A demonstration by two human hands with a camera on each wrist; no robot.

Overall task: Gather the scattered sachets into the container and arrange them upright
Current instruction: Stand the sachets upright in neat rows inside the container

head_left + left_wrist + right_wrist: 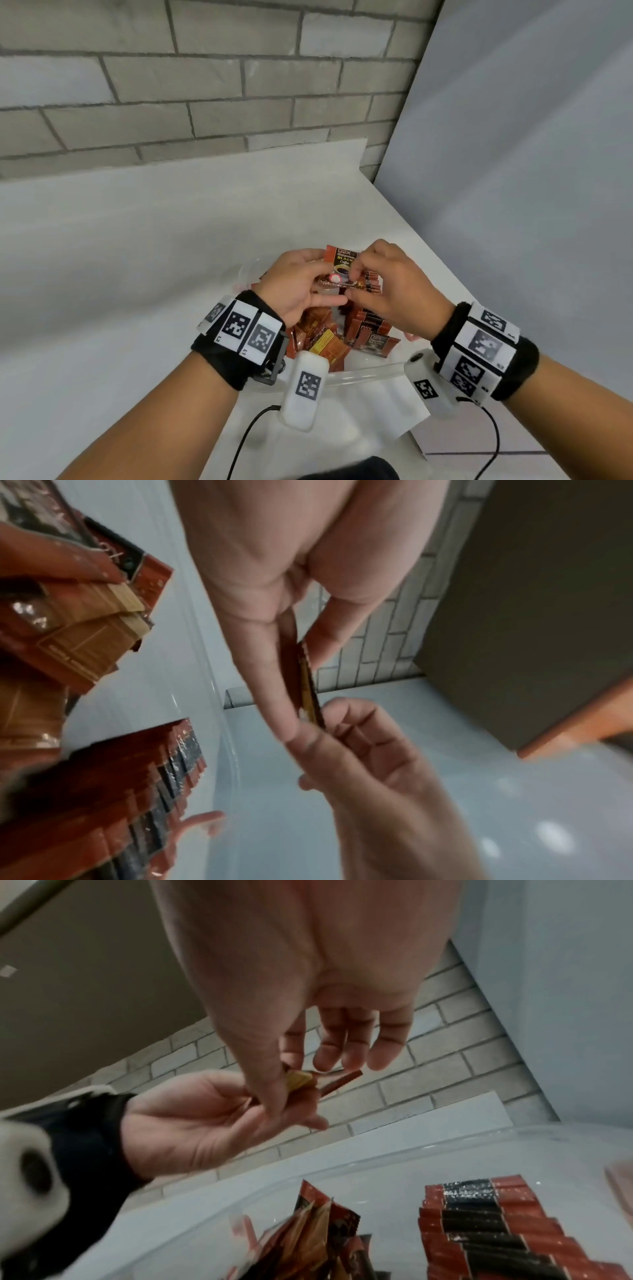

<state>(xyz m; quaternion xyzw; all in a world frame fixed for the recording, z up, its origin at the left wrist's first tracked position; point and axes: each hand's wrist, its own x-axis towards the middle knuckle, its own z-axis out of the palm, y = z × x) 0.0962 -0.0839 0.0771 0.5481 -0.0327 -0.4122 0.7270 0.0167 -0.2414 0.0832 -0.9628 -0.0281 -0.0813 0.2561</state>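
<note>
Over a clear plastic container (363,372), both hands hold one red and black coffee sachet (342,263). My left hand (320,279) pinches its left side. My right hand (356,274) pinches its lower right part between thumb and forefinger. The left wrist view shows the sachet (308,680) edge-on between my thumb and finger. Inside the container, a row of sachets (496,1231) stands upright on the right and a loose pile (315,1231) leans on the left.
The container sits on a white table (137,257), near its front right corner. A brick wall (205,85) runs behind and a white panel (513,171) stands to the right. Black cables (246,435) hang from both wrists.
</note>
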